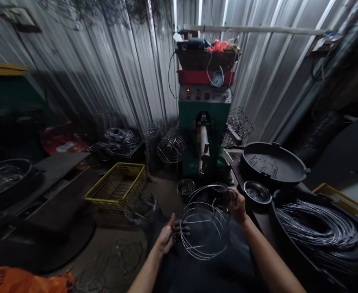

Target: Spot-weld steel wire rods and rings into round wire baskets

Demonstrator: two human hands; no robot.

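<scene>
Hands (pixel 237 206) at wire frame (pixel 199 221); axis toward camera

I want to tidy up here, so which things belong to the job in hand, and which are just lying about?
Likely part of the job:
wire frame, gripped by the right hand
wire rings, right side
green machine, straight ahead, perhaps

Probably just lying about:
orange sack, lower left
crumpled red thing atop the machine

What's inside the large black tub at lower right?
Shiny wire loops lie heaped in the tub. Whatever lies beneath them is covered and cannot be seen.
</scene>
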